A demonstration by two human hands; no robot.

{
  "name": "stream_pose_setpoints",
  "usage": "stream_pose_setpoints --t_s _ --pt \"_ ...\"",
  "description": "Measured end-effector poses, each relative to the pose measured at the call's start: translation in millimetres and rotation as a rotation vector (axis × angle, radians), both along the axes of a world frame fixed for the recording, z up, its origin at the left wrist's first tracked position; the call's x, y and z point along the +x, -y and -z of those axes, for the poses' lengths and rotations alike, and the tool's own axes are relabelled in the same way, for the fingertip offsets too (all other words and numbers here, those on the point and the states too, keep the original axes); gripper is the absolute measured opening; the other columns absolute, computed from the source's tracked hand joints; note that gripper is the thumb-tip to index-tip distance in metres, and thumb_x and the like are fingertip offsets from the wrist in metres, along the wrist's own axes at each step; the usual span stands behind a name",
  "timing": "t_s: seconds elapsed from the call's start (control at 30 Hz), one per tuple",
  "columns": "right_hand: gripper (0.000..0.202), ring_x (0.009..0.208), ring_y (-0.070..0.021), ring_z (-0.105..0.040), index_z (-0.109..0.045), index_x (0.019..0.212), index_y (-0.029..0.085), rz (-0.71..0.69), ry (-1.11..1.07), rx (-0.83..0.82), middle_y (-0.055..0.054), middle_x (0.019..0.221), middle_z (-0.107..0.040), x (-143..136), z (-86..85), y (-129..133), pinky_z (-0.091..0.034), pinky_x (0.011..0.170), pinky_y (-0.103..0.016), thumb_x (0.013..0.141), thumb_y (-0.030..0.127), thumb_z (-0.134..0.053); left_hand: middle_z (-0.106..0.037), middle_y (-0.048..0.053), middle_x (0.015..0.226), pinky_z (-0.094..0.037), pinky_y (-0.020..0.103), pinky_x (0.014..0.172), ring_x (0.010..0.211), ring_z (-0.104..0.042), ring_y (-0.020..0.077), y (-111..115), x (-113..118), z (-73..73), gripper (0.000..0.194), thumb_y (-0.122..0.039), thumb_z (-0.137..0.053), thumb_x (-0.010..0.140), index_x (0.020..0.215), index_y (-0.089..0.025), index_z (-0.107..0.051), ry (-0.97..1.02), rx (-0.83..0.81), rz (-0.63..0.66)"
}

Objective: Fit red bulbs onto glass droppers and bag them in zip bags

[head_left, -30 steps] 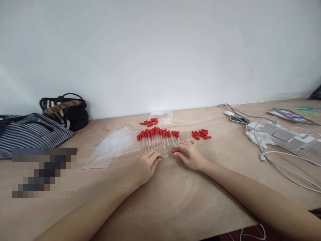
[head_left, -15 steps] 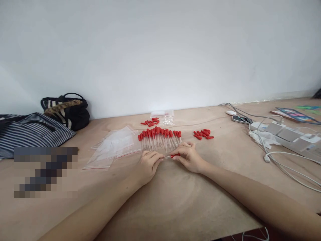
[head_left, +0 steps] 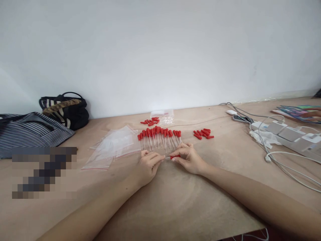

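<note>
There are two bags (head_left: pixel 37 129), two loose red bulb piles (head_left: pixel 205 132) and one power strip (head_left: pixel 288 143).

Nothing readable here tbh, no text, labels, brands, numbers or signs I can make out anywhere round the clock.
</note>
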State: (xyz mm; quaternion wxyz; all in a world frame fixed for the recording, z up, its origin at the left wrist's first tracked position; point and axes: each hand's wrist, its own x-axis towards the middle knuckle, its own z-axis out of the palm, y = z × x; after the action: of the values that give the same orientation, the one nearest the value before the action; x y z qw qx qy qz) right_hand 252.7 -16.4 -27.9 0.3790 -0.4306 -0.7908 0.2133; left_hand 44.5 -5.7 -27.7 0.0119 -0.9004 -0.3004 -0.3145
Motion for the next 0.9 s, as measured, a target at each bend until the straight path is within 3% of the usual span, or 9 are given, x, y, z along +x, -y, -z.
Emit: stream_pose_setpoints --t_s 0.23,0.57,0.7,0.77,0.9 --pt "0.011 0.079 -0.0162 -0.055 -0.067 0.081 0.028 -0.041 0.006 0.059 0.001 0.074 -0.068 -1 -1.3 1 -0.022 0.088 -0.043 0.078 0.032 -0.057 -0.066 0.001 0.076 -0.027 0.031 0.069 0.065 -0.057 0.0121 2 2 -1.5 0.021 -0.017 -0.038 0.089 0.089 -0.019 -0.060 -0.011 0.032 0.005" --pt "0.020 0.079 -0.0158 -0.054 -0.064 0.098 0.034 -0.047 0.131 0.182 0.000 0.077 -0.068 -6 -3.3 3 -0.021 0.086 -0.041 0.083 0.029 -0.051 -0.068 0.000 0.075 -0.030 0.032 0.070 0.063 -0.059 0.0124 6 6 -4.3 0.021 -0.020 -0.039 0.088 0.084 -0.018 -0.059 0.018 -0.039 -0.024" --pt "0.044 0.091 -0.0195 -0.054 -0.049 0.118 0.033 -0.014 0.058 0.080 -0.001 0.090 -0.067 1 -4.2 1 -0.020 0.090 -0.045 0.075 0.036 -0.061 -0.069 0.000 0.076 -0.030 0.033 0.073 0.064 -0.060 0.0128 4 5 -2.4 0.020 -0.022 -0.040 0.088 0.085 -0.019 -0.059 0.049 -0.044 -0.021" --pt "0.051 0.095 -0.0217 -0.054 -0.048 0.118 0.030 0.025 0.017 0.051 -0.002 0.094 -0.067 5 -4.4 0 -0.022 0.090 -0.046 0.070 0.039 -0.065 -0.068 -0.001 0.075 -0.030 0.033 0.073 0.064 -0.060 0.0127 3 4 -2.0 0.019 -0.023 -0.041 0.088 0.085 -0.019 -0.059 0.055 -0.045 -0.019" --pt "0.022 0.085 -0.0188 -0.057 -0.062 0.091 0.027 0.003 0.055 0.061 -0.001 0.084 -0.068 6 -4.2 0 -0.021 0.090 -0.045 0.074 0.040 -0.061 -0.068 -0.001 0.074 -0.030 0.033 0.074 0.063 -0.060 0.0122 4 4 -2.5 0.019 -0.023 -0.041 0.088 0.086 -0.019 -0.059 0.054 -0.050 -0.027"
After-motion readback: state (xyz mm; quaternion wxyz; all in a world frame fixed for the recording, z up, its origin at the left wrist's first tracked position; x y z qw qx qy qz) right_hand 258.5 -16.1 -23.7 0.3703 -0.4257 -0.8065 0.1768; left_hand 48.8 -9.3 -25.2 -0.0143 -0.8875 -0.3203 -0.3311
